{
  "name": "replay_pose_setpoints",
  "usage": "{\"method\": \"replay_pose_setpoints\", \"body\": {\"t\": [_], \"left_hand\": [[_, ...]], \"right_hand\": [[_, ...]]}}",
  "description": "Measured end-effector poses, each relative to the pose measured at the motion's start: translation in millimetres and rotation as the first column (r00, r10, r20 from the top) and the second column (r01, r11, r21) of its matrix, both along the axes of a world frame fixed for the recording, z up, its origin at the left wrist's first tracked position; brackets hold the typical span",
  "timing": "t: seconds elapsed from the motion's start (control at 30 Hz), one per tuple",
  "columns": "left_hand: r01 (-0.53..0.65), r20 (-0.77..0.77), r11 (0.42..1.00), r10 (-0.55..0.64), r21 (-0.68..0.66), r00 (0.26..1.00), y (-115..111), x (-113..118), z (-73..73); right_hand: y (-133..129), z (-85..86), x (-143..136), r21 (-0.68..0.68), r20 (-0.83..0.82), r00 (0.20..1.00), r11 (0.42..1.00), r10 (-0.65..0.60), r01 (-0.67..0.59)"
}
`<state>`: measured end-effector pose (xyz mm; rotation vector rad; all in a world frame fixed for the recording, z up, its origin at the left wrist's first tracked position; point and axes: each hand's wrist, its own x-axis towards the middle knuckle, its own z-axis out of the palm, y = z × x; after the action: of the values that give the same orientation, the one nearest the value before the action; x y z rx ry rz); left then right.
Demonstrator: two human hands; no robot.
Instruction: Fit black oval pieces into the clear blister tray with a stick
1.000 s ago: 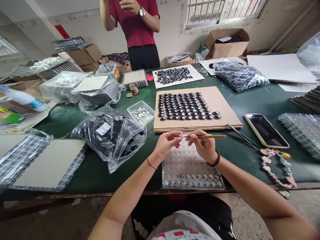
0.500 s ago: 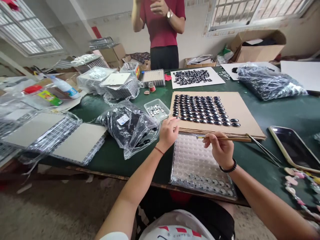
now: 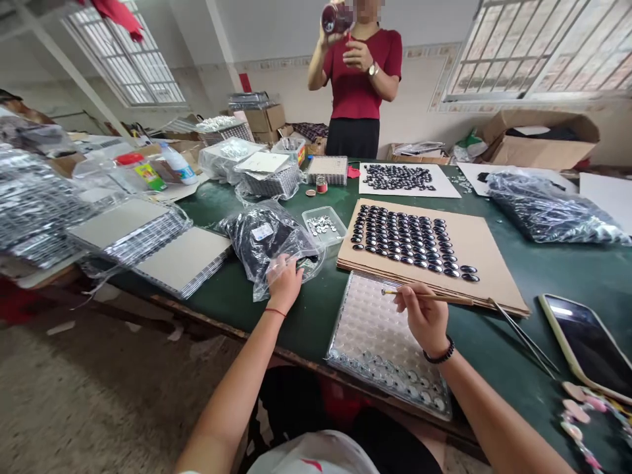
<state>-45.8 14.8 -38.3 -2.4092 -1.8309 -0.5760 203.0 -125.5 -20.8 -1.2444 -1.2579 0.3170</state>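
My left hand [image 3: 285, 282] is at the near edge of a clear plastic bag [image 3: 241, 227] of black pieces, its fingers curled on the plastic and partly covered. In my right hand [image 3: 425, 316] is a thin wooden-handled stick [image 3: 451, 299], held level in a pinch, with a small shiny bit at its tip. Beneath that tip lies a clear-covered tray [image 3: 363, 322] of round cells; shiny round pieces show in its nearest rows. Beyond it, glossy black ovals [image 3: 402, 240] stand in rows on a stack of cardboard sheets [image 3: 486, 253].
A clear box of small silvery pieces [image 3: 323, 224] stands behind the bag. Tweezers [image 3: 523, 336] and a phone [image 3: 587, 342] lie at right. Stacked trays [image 3: 185, 260] are at left. Across the table a person in a red top [image 3: 363, 85] holds up a jar [image 3: 336, 18].
My left hand has moved left from the cardboard's edge to the plastic bag. My right hand still holds the stick over the tray. The view has shifted, and the other person's jar now shows.
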Motion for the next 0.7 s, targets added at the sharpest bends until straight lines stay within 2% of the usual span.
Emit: {"method": "replay_pose_setpoints", "body": {"t": [0.07,0.13,0.27,0.47,0.6,0.7], "left_hand": [[-0.071,-0.042,0.997,0.072,0.016,0.997,3.7,2.0,0.9],[-0.085,-0.041,0.996,0.085,-0.013,0.996,8.8,3.3,2.7],[-0.04,0.064,0.992,0.048,-0.119,0.997,15.0,4.3,1.3],[0.044,0.219,0.988,-0.01,-0.15,0.976,9.8,5.4,-6.3],[0.074,0.433,0.989,-0.011,-0.129,0.901,7.6,4.5,-1.7],[0.073,0.615,0.988,0.025,-0.134,0.788,9.7,2.4,2.3]], "right_hand": [[-0.3,0.3,0.3,-0.006,0.022,1.0,1.0,0.0,0.0],[-0.1,1.4,0.8,-0.001,0.049,0.999,1.0,-0.003,0.003],[0.1,4.1,0.9,0.004,0.092,0.996,1.0,-0.015,0.015],[-2.2,3.1,-0.3,0.032,0.134,0.991,0.999,0.007,-0.012],[-2.0,4.5,-0.4,0.048,0.169,0.986,0.999,-0.01,0.002],[-0.9,5.3,0.1,0.05,0.181,0.983,0.999,-0.028,0.019]]}}
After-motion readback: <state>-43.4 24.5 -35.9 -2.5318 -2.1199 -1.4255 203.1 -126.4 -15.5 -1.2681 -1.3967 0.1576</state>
